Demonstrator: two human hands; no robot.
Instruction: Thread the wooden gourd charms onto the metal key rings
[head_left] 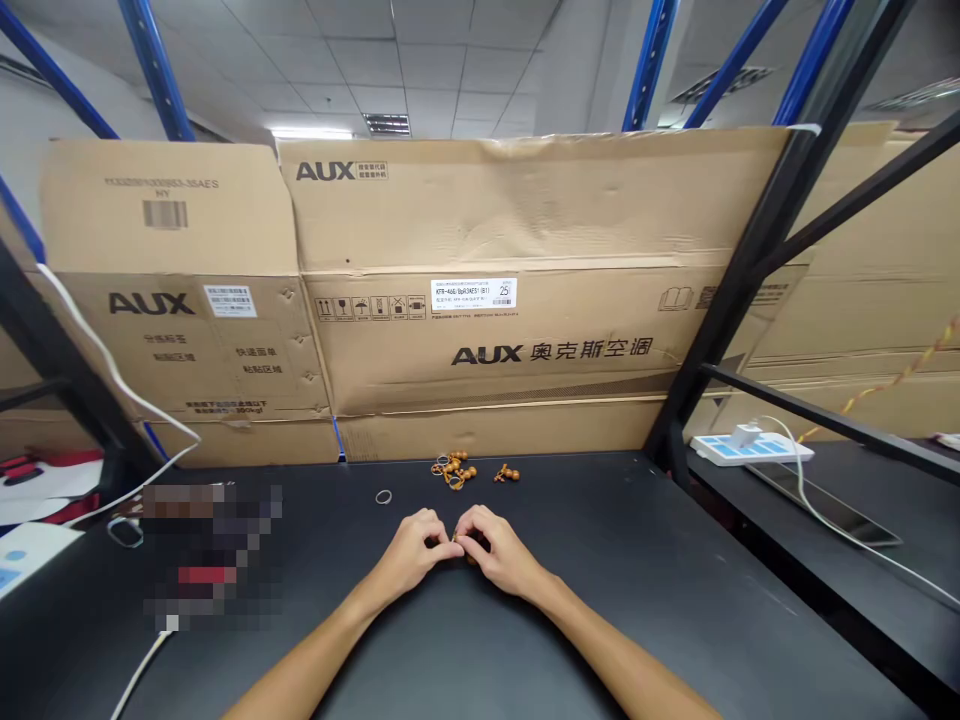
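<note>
My left hand (420, 548) and my right hand (501, 550) meet over the black table, each closed in a pinch with fingertips nearly touching. A small brown gourd-shaped pendant (471, 560) shows partly beneath my right fingers, with its cord end between the two hands. Whatever my left fingertips pinch is too small to make out. Beyond the hands lies a pile of similar gourd pendants (454, 468) with metal rings among them. Another brown pendant (508, 473) rests just right of that pile, and a loose metal key ring (383, 497) lies to its left.
Cardboard boxes (480, 220) form a wall behind the black table (600, 600). A blurred-out object (214, 550) and a white cable (142, 670) are at the left. Past the black frame post at right, a power strip (724, 450) sits beside a dark flat device (832, 508).
</note>
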